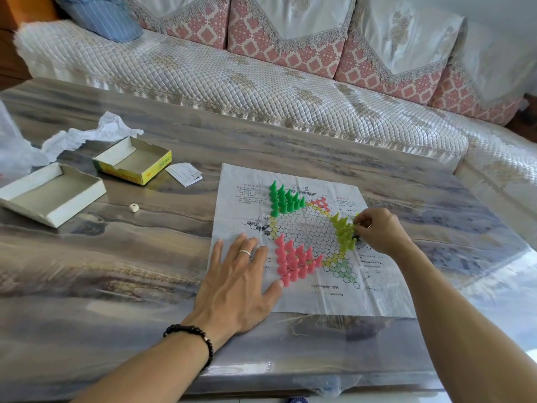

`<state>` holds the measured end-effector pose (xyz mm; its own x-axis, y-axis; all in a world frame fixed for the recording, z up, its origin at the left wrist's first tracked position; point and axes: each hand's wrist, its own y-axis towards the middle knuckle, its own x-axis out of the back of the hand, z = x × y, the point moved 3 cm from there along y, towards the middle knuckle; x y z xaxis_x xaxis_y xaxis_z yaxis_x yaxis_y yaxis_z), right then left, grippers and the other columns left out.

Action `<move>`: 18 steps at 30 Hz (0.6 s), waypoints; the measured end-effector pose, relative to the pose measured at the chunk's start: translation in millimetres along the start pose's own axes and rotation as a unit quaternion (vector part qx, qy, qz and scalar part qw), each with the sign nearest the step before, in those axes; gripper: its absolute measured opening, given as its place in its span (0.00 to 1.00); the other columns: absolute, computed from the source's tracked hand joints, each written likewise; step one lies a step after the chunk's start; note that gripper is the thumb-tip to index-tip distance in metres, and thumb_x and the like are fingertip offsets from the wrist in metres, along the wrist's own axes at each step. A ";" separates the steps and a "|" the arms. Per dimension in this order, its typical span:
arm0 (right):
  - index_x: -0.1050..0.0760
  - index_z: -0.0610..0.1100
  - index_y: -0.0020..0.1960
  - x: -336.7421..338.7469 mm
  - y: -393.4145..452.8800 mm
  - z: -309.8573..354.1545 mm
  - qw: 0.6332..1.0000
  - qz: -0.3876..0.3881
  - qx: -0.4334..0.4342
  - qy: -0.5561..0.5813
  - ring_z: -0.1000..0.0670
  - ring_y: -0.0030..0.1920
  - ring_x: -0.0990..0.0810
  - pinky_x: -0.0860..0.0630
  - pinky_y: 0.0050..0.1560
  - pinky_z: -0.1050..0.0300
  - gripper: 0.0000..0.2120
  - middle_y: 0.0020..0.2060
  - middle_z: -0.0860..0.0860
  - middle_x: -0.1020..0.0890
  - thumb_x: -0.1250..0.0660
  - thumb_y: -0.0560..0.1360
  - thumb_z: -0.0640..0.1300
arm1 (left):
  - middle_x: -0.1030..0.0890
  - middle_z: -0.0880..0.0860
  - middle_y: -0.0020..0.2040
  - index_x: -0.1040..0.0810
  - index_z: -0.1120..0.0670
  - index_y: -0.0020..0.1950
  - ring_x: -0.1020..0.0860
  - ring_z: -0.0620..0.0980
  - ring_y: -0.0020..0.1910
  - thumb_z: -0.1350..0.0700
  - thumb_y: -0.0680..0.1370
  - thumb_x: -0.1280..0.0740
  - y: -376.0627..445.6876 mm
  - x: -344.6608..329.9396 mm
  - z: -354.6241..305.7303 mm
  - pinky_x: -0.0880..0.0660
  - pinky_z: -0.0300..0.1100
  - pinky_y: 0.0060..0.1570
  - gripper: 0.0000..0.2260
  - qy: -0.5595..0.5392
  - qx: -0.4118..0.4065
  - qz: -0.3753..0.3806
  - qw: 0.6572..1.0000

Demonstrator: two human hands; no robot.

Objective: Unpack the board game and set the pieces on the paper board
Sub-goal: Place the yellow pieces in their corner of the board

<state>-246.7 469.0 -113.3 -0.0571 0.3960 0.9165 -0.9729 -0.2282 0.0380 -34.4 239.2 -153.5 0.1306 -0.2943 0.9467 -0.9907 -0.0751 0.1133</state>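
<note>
Two box halves (52,193) and (133,162) lie open at far left of the table (145,257). Our left hand (238,277) lies spread flat on the paper board's (319,298) left edge, thumb touching the pink pieces (293,261). Green pieces (284,200) stand beyond. Our right hand (377,231) pinches a yellow piece (355,226) at the right rim of the yellow cluster (344,231).

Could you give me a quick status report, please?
Left hand flat on board. Right hand pinching a yellow piece. Green, pink sets placed. Nothing in the way.
</note>
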 end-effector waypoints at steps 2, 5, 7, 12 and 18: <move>0.19 0.43 0.46 -2.9 1.1 1.1 1.000 0.008 0.003 -0.001 0.52 0.37 0.21 0.29 0.33 0.67 0.07 0.39 0.48 0.18 0.34 0.73 0.34 | 0.43 0.52 0.77 0.41 0.51 0.74 0.53 0.50 0.78 0.36 0.77 0.50 0.3 0.1 -0.2 0.56 0.58 0.75 0.30 0.000 0.000 0.001 1.000; 0.19 0.42 0.48 -3.8 1.7 2.7 1.000 0.009 0.010 0.001 0.50 0.39 0.20 0.28 0.35 0.65 0.08 0.39 0.47 0.18 0.35 0.73 0.34 | 0.43 0.51 0.77 0.42 0.51 0.74 0.53 0.50 0.78 0.36 0.77 0.50 0.1 -0.5 0.1 0.56 0.58 0.75 0.30 0.001 0.000 0.001 1.000; 0.19 0.41 0.48 -3.9 1.5 2.6 1.000 0.006 0.015 -0.002 0.50 0.39 0.20 0.27 0.37 0.62 0.08 0.39 0.48 0.18 0.34 0.73 0.34 | 0.43 0.52 0.77 0.41 0.51 0.74 0.53 0.50 0.78 0.36 0.77 0.50 0.1 -0.8 0.3 0.56 0.58 0.75 0.30 0.001 -0.001 0.000 1.000; 0.22 0.42 0.52 -4.2 0.8 -0.8 1.000 -0.010 0.007 0.009 0.51 0.36 0.21 0.25 0.35 0.60 0.10 0.36 0.48 0.18 0.35 0.72 0.34 | 0.42 0.51 0.77 0.40 0.51 0.73 0.53 0.50 0.78 0.36 0.77 0.49 0.1 -0.5 0.0 0.57 0.57 0.75 0.29 -0.001 -0.001 -0.005 1.000; 0.21 0.42 0.55 10.2 11.4 -14.6 0.994 -0.102 -0.024 0.010 0.45 0.48 0.19 0.22 0.50 0.51 0.13 0.48 0.46 0.17 0.37 0.73 0.35 | 0.43 0.51 0.77 0.40 0.50 0.73 0.53 0.50 0.78 0.36 0.77 0.49 -0.6 -0.3 0.0 0.56 0.57 0.75 0.29 0.000 0.000 -0.005 1.000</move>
<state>-261.6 483.4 -109.4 0.1382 0.4481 0.8833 -0.9743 -0.0989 0.2026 -33.9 239.4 -153.8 0.1404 -0.2944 0.9453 -0.9894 -0.0774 0.1229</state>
